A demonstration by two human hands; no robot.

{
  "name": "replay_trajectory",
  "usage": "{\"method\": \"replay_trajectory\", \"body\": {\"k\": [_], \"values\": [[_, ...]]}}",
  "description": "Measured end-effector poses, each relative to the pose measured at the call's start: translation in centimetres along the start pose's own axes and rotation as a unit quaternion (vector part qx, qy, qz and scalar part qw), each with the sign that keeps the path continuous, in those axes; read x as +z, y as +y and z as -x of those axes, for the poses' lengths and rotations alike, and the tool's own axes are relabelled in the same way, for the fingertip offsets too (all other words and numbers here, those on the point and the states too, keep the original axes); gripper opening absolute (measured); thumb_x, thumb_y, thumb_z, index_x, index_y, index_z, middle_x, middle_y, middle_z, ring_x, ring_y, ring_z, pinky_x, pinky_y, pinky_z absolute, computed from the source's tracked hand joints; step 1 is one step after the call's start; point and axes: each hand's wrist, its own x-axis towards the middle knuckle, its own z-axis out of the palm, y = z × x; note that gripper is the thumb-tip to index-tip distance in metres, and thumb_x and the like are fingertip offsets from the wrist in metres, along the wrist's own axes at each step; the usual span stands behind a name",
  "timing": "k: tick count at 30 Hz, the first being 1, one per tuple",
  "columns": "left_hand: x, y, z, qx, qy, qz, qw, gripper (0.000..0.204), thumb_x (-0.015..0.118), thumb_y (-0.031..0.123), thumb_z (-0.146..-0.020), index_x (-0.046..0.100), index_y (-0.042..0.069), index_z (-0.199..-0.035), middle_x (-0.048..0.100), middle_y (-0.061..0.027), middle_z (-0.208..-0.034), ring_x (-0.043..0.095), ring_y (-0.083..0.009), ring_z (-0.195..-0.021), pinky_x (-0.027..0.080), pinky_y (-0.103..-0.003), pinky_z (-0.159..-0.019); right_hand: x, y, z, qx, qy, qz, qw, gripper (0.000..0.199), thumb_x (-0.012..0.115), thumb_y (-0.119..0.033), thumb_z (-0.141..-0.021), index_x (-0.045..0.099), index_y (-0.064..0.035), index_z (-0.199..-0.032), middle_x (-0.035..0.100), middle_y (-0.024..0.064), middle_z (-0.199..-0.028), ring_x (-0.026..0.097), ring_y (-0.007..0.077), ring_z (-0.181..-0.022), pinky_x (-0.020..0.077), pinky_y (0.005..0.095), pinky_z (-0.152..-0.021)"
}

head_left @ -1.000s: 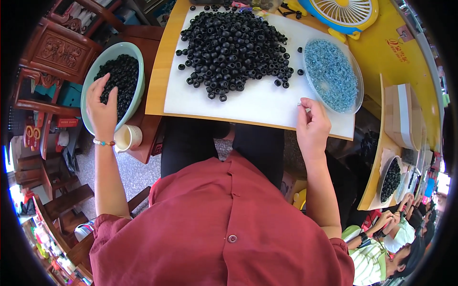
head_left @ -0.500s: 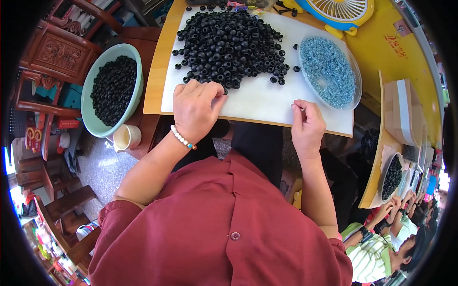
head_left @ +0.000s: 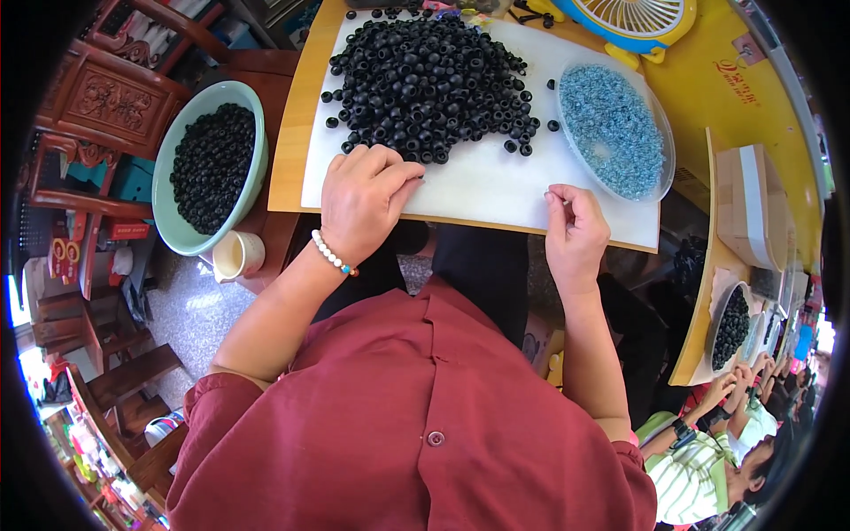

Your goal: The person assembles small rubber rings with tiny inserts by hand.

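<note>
My left hand [head_left: 361,195], with a pale bead bracelet [head_left: 329,254] on its wrist, is at the near edge of a heap of black beads [head_left: 425,80]. Its thumb and forefinger are pinched on what looks like a black bead [head_left: 421,178], mostly hidden by the fingers. My right hand [head_left: 578,232] is over the near edge of the white board [head_left: 496,181], thumb and forefinger pressed together; a tiny pale speck shows there, too small to name. Just beyond it lies a clear oval tray [head_left: 670,159] of small bluish, see-through pieces.
To the left, a pale green basin [head_left: 259,142] of black beads stands beside a cream cup [head_left: 237,255]. A blue and yellow fan [head_left: 633,26] stands at the back right. A cardboard box [head_left: 748,208] and people [head_left: 699,473] at work are on the right.
My left hand has shifted very slightly, its fingertips a little lower and further right. My right hand keeps its pinch. The whole view has drifted a few pixels.
</note>
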Motion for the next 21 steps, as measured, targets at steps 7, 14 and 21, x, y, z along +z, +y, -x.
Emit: {"method": "replay_trajectory", "body": {"k": [7,14,21], "values": [[0.2,0.2,0.7,0.066,0.052,0.077,0.993,0.013,0.069,0.009,-0.073,0.059,0.009,-0.083,0.061,-0.0004,-0.088,0.055,-0.0202,-0.071,0.040,-0.031,-0.063,0.6,-0.3,0.7,0.053,0.004,-0.093,0.994,0.007,0.063,0.000,-0.081,0.061,0.0011,-0.088,0.064,0.0091,-0.082,0.058,0.0127,-0.065,0.0459,0.0241,-0.061],[-1.0,4.0,2.8,-0.231,-0.072,0.547,0.801,0.015,0.066,0.002,-0.080,0.063,0.003,-0.095,0.063,-0.0030,-0.088,0.057,-0.0105,-0.070,0.047,-0.020,-0.060,-0.4,-5.0,1.2,0.233,-0.097,-0.364,0.896,0.011,0.062,0.001,-0.083,0.061,0.0026,-0.094,0.064,0.0052,-0.088,0.059,0.0088,-0.077,0.0467,0.0205,-0.072],[-1.8,3.9,3.3,-0.459,-0.150,0.778,0.403,0.026,0.059,0.003,-0.087,0.059,0.001,-0.113,0.064,-0.0103,-0.103,0.064,-0.0187,-0.095,0.056,-0.025,-0.072,-0.6,-8.3,2.3,0.248,-0.211,-0.466,0.823,0.012,0.060,0.004,-0.085,0.060,0.0048,-0.096,0.063,0.0064,-0.091,0.060,0.0095,-0.084,0.0479,0.0208,-0.077]]}}
